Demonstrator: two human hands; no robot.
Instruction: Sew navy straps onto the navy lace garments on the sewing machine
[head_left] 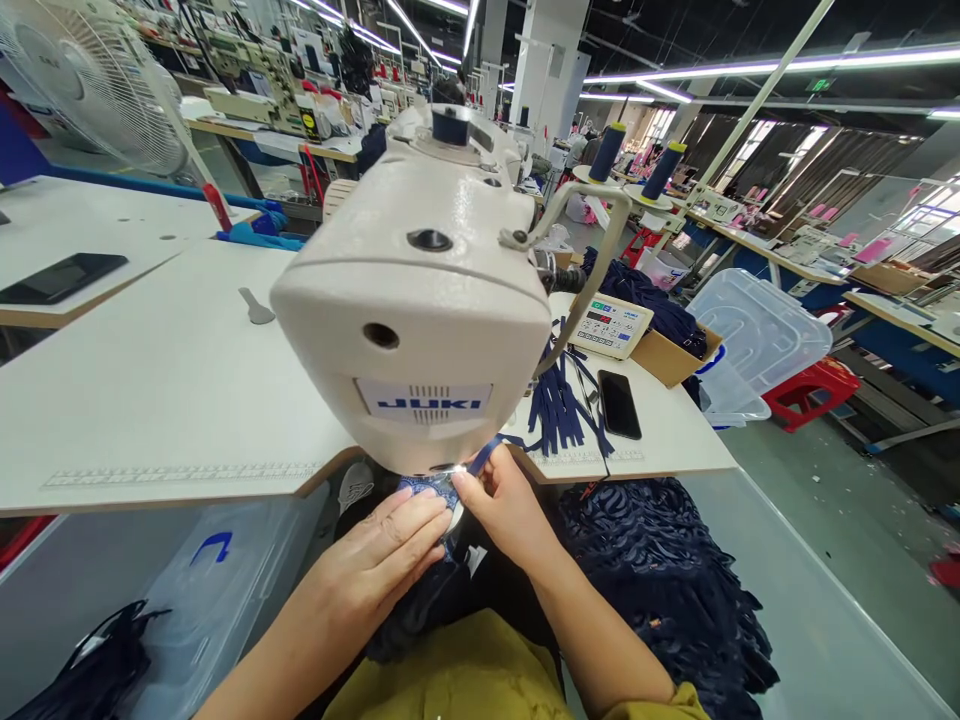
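Observation:
Below the head of a white sewing machine (pixel 420 310) lies a piece of blue patterned fabric (pixel 444 488). My left hand (pixel 401 540) rests over it with fingers stretched out flat; the thumb is mostly hidden. Close beside it, my right hand (pixel 502 500) pinches a narrow blue fabric strip (pixel 486 456) between thumb and fingers, near the fabric's right edge. The machine head hides the needle and presser foot. Dark cloth (pixel 420 610) hangs beneath my hands onto my lap.
Cut navy strips (pixel 559 405), a black phone (pixel 619 405) and a control panel (pixel 611 325) lie right of the machine. Navy pieces (pixel 667 580) fill a bin below. On the left are a grey metal piece (pixel 256 307), another phone (pixel 64 278) and a clear box (pixel 217 590).

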